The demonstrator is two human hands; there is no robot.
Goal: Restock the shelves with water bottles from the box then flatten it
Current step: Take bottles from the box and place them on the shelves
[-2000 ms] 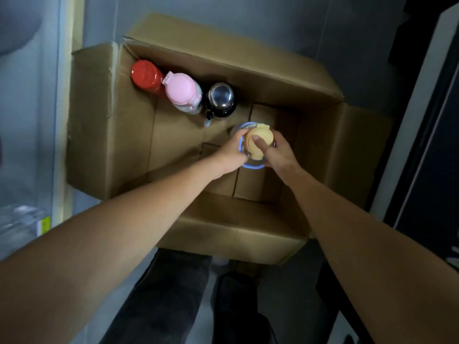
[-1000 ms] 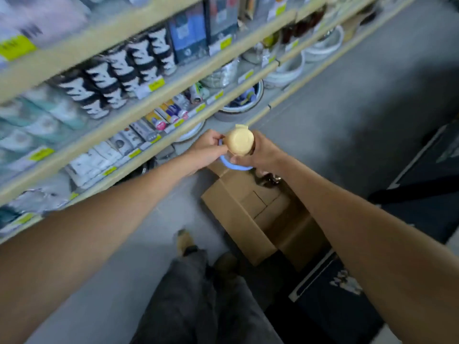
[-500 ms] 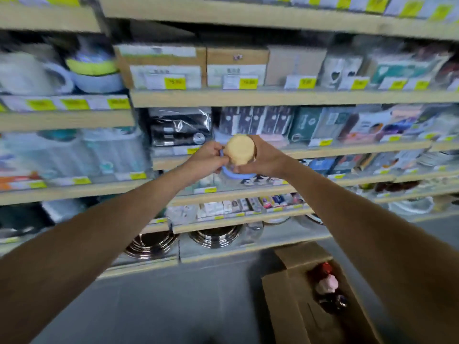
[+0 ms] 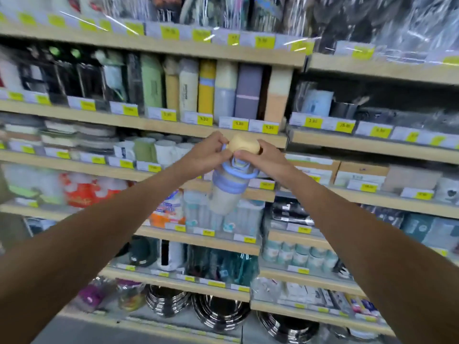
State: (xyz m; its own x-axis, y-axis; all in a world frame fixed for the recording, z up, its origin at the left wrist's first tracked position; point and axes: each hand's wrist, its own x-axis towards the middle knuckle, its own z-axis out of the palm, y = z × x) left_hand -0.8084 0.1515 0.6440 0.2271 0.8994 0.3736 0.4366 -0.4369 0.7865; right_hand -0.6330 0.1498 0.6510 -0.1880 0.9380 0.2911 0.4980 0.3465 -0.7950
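A water bottle [image 4: 228,189] with a pale yellow cap, blue collar and cream body hangs in front of the shelves. My left hand [image 4: 207,153] grips its top from the left and my right hand [image 4: 263,156] grips the yellow cap from the right. The bottle is held at the height of the mug shelf, just below a row of tall bottles and flasks [image 4: 206,88] standing on the shelf above. The cardboard box is out of view.
Wooden shelving [image 4: 149,121] with yellow price tags fills the view. Mugs [image 4: 159,150] sit left of the hands, boxed goods [image 4: 360,173] to the right, packaged bottles [image 4: 223,217] below, and steel bowls [image 4: 218,311] on the lowest shelf.
I lifted the bottle out of the box with both hands and raised it in front of the shelves. The view has tilted up and the box has dropped out of sight.
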